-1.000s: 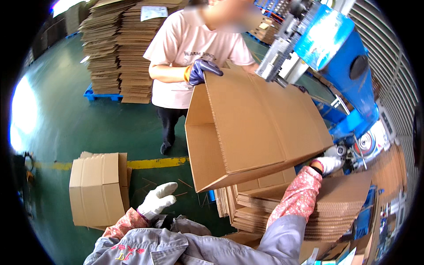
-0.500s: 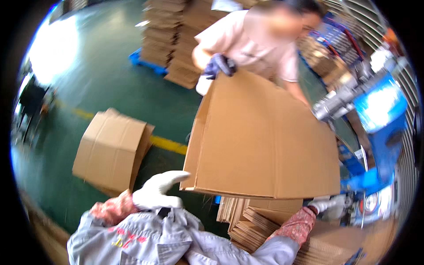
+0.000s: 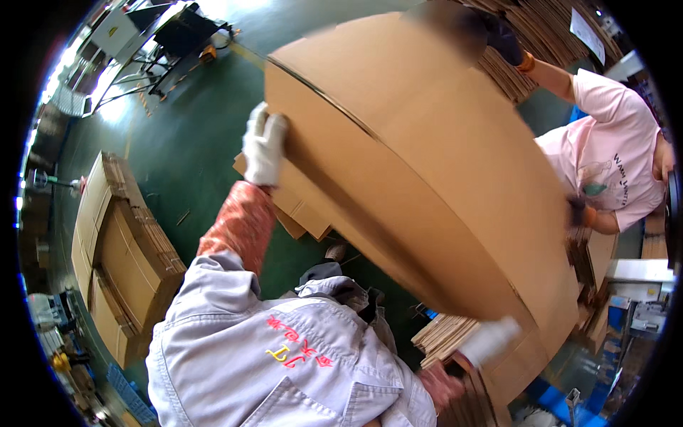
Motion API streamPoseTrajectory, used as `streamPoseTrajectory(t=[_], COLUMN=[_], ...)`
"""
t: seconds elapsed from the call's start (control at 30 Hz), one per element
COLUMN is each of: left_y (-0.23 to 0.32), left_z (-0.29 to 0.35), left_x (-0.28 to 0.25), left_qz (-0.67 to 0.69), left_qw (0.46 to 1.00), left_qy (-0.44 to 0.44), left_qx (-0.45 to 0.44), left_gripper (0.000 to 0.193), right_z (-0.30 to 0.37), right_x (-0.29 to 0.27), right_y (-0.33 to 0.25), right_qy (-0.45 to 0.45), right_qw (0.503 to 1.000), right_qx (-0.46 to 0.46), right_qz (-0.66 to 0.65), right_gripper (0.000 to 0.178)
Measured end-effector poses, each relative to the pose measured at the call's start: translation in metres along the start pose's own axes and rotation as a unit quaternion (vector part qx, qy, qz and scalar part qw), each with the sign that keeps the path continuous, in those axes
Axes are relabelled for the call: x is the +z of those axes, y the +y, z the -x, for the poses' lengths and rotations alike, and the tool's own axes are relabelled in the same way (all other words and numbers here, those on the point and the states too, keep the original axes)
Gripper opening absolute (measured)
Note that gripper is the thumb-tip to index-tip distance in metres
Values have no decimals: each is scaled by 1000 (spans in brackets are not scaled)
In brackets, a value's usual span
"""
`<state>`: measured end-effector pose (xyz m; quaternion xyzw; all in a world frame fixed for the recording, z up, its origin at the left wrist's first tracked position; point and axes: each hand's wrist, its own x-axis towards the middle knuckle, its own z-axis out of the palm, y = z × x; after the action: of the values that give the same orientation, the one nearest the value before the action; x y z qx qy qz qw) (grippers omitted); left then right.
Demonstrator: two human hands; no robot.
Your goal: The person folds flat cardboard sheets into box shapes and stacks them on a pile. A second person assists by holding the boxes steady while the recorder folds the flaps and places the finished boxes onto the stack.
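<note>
A large flattened cardboard box (image 3: 427, 156) slants across the middle, its long folded side facing me. My left hand (image 3: 265, 146), in a white glove, is closed at the box's left end, the fingers partly hidden against the board. Down at the near right corner, my right hand (image 3: 491, 341), also white-gloved, is against or just beside the box; motion smears its fingers. Across from me a co-worker in a pink shirt (image 3: 605, 142) has one dark-gloved hand (image 3: 580, 212) at the box's right edge and the other (image 3: 501, 39) near its far edge.
Folded cardboard (image 3: 124, 256) stands on the green floor at left. A stack of flat cartons (image 3: 445, 334) lies below the box by my right hand. Blue machinery (image 3: 612, 356) is at lower right, a dark machine on a frame (image 3: 185, 32) at far left, and more stacked cardboard (image 3: 562, 35) behind the co-worker.
The box has swung to a slant and reaches further left and up. My left hand, apart from it before, is now at its end. The view has turned, and the co-worker appears further right.
</note>
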<state>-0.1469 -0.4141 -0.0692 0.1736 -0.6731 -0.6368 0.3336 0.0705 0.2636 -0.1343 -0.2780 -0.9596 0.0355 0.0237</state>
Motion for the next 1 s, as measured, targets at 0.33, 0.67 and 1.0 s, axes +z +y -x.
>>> streamPoseTrajectory(t=[0.33, 0.67, 1.0], left_y=[-160, -143, 6], left_z=[94, 156, 311], left_x=[-100, 109, 297], left_qz=[-616, -415, -208], left_qw=[686, 709, 637], left_qy=[-309, -552, -740], left_qx=[-234, -145, 49], left_gripper=[81, 75, 77], right_z=[131, 158, 153], right_x=[173, 95, 13], right_y=[-177, 54, 90], right_qy=[-305, 162, 485], right_qw=[863, 505, 315], right_qx=[168, 477, 433], right_qz=[-367, -701, -691], right_gripper=[45, 17, 51])
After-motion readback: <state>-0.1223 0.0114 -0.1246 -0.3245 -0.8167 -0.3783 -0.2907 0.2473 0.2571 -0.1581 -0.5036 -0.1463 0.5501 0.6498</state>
